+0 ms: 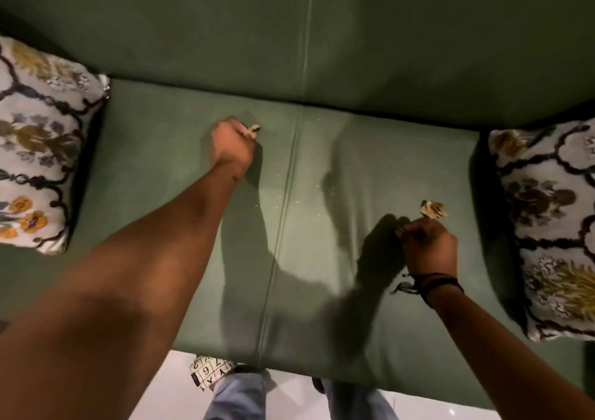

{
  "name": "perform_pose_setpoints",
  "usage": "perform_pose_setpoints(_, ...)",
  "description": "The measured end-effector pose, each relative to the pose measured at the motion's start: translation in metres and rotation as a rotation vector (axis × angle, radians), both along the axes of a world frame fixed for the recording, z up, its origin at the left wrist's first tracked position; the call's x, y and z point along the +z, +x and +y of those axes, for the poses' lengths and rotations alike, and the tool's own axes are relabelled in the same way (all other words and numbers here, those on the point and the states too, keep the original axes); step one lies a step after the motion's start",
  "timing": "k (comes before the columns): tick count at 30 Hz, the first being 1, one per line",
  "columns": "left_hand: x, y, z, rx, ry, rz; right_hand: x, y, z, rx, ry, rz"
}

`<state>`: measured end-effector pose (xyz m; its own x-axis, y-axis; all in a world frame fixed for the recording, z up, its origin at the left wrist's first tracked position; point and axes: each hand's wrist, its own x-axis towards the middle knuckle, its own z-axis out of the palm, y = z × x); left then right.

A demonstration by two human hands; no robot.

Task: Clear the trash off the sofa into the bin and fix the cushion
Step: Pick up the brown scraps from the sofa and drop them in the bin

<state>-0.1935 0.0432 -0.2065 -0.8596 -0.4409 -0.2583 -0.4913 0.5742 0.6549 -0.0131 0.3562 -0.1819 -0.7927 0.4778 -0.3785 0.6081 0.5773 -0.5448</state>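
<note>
A green sofa [354, 307] fills the view. My left hand [232, 144] reaches to the back of the left seat and pinches a small scrap of trash [255, 127]. My right hand [429, 247], with dark bands on the wrist, hovers over the right seat and grips a crumpled piece of paper trash [433, 209]. A floral cushion [38, 143] leans at the left end of the sofa. A second floral cushion [553, 226] lies at the right end. Tiny pale crumbs [302, 207] dot the seat near the middle seam.
A small white item printed with letters and numbers [209, 369] lies on the pale floor under the sofa's front edge. My legs in blue jeans [241, 397] stand close to it. No bin shows in view.
</note>
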Motion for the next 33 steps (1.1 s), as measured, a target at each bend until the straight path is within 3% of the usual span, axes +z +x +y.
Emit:
perform_pose_setpoints(4, 0.011, 0.068, -0.021, 0.087, 0.240, 0.127, 0.017, 0.005, -0.034, -0.023, 0.057, 0.137)
perform_pose_setpoints(6, 0.022, 0.129, -0.044, 0.111, 0.277, 0.188, 0.022, -0.011, -0.027, -0.221, 0.121, 0.179)
perform_pose_setpoints(8, 0.033, 0.196, -0.074, 0.128, 0.266, 0.203, 0.022, -0.030, -0.005, -0.334, 0.161, 0.087)
perform_pose_setpoints(11, 0.049, 0.284, -0.133, 0.156, 0.144, 0.142, 0.018, -0.046, 0.016, -0.044, 0.302, -0.188)
perform_pose_setpoints(13, 0.053, 0.324, -0.164, 0.238, 0.122, 0.065, 0.015, -0.049, 0.015, 0.059, 0.383, -0.247)
perform_pose_setpoints(15, 0.054, 0.348, -0.183, 0.300, 0.093, 0.013, 0.013, -0.044, 0.000, 0.016, 0.388, -0.233)
perform_pose_setpoints(18, 0.058, 0.355, -0.192, 0.359, 0.163, 0.048, 0.013, -0.029, -0.063, -0.074, 0.221, -0.092)
perform_pose_setpoints(22, 0.065, 0.344, -0.213, 0.619, 0.282, 0.191, 0.027, 0.028, -0.241, 0.305, -0.140, 0.111)
perform_pose_setpoints(25, 0.057, 0.361, -0.250, 0.892, 0.374, 0.201, 0.029, 0.093, -0.385, 0.630, -0.232, 0.136)
perform_pose_setpoints(29, 0.019, 0.418, -0.296, 1.044, 0.335, 0.018, 0.006, 0.169, -0.535, 0.996, -0.283, -0.130)
perform_pose_setpoints(33, -0.014, 0.466, -0.326, 0.936, 0.259, -0.205, -0.028, 0.207, -0.593, 1.230, -0.211, -0.336)
